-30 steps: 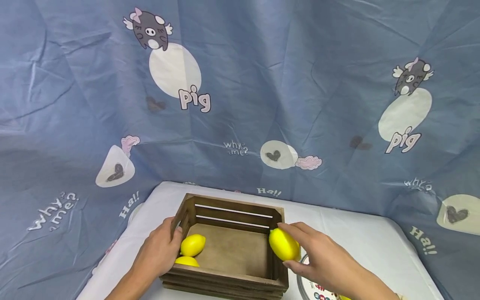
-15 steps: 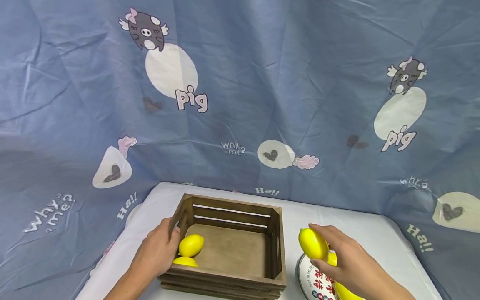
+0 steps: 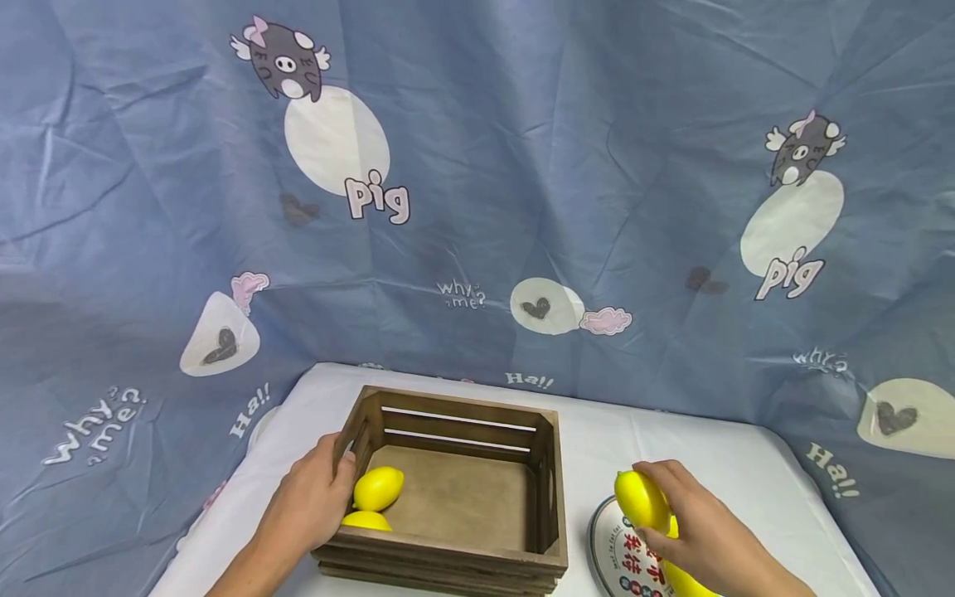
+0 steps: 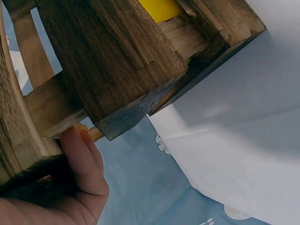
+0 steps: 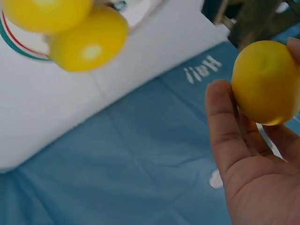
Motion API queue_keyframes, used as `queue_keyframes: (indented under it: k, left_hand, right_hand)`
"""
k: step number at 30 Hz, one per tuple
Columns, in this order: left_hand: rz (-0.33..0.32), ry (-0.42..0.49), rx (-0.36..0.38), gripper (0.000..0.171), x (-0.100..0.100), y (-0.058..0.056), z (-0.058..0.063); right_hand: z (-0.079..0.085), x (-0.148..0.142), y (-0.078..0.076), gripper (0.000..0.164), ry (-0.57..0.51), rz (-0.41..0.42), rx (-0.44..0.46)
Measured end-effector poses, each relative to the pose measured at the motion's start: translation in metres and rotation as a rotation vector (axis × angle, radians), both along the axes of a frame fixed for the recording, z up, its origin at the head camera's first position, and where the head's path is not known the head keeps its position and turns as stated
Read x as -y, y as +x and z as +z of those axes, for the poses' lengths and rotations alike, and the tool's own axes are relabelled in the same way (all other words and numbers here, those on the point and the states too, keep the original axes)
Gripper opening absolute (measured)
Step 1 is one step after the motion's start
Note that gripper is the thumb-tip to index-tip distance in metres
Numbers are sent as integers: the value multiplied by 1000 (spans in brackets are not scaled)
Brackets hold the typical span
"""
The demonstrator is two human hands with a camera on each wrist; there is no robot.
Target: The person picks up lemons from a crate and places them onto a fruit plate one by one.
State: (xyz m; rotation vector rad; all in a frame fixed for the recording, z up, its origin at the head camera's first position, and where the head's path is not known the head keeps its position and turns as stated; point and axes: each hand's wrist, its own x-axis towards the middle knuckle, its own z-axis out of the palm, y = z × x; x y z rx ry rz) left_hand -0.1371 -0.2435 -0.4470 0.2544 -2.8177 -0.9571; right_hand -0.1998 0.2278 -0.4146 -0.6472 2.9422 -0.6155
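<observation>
My left hand [image 3: 309, 502] grips the left end of a brown wooden crate [image 3: 448, 557], its fingers reaching through the slot in the left wrist view. Two yellow lemons [image 3: 379, 487] lie in the crate's left front corner, the nearer one partly hidden by the front wall. Between thumb and fingertips, my right hand [image 3: 705, 531] holds another lemon [image 3: 642, 500] above a white plate [image 3: 610, 543] printed with red characters. On that plate, two lemons [image 5: 89, 42] show in the right wrist view; the hand partly covers them in the head view.
A white cloth [image 3: 597, 439] covers the table under the crate and plate. Behind and at both sides hangs a blue curtain [image 3: 448, 249] with pig prints. The crate's right wall [image 3: 555, 497] stands between its inside and the plate.
My right hand has carried the lemon rightward, from the crate's right wall to above the plate. The left hand keeps its grip on the crate; the whole view shifts slightly.
</observation>
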Motion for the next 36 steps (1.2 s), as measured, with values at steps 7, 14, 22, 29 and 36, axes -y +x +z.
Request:
queue_keyframes:
  k: [7,14,22,29,36]
  left_hand:
    - [-4,-2,-2,46,1,-1,-1]
    - [-3,-2,4,45,2,-1,-1]
    - [-3,5,-5,45,1,-2,-1]
    - [0,9,15,47,2,-2,-1]
    - [-1,0,33,50,1,-4,1]
  right_hand:
    - [-32,-1,-3,69,59,-51,52]
    - [-53,2,-4,70,111,-40,9]
    - [-72,4,1,69,209,-35,-109]
    - [-83,6,-2,70,268,-22,-130]
    - [-90,6,-1,69,290,-13,-174]
